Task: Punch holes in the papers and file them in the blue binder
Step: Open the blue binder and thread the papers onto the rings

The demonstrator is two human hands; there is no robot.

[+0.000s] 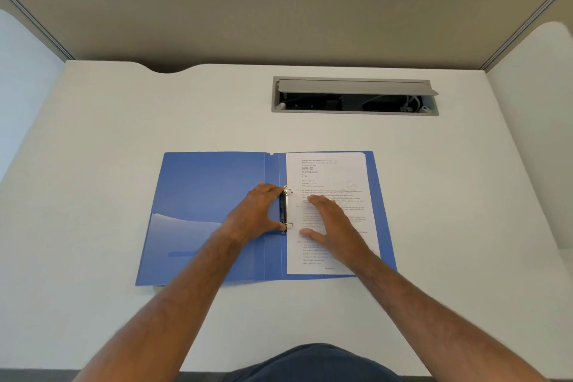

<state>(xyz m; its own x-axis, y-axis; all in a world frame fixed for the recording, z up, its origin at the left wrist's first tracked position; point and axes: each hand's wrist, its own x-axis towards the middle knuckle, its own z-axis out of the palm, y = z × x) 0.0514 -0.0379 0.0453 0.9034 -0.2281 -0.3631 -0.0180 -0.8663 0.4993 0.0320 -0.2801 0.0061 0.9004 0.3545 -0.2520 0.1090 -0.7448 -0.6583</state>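
blue binder (204, 211) lies open on the worktop (93, 133); left hand (259, 211) pinches its rings (286, 206), right hand (330, 222) spread flat on the paper (335, 177); open cable hatch (355, 96) well behind.

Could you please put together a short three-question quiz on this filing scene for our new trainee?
1. True or false: the blue binder lies closed on the desk.
2. Which hand rests flat on the printed paper? A) left hand B) right hand C) neither
3. Fill in: the left hand is at the binder's metal ______.

Key
1. False: it lies open, with the paper on its right half.
2. B: the right hand presses down on the sheet.
3. Rings: thumb and fingers sit at the two-ring mechanism beside the spine.
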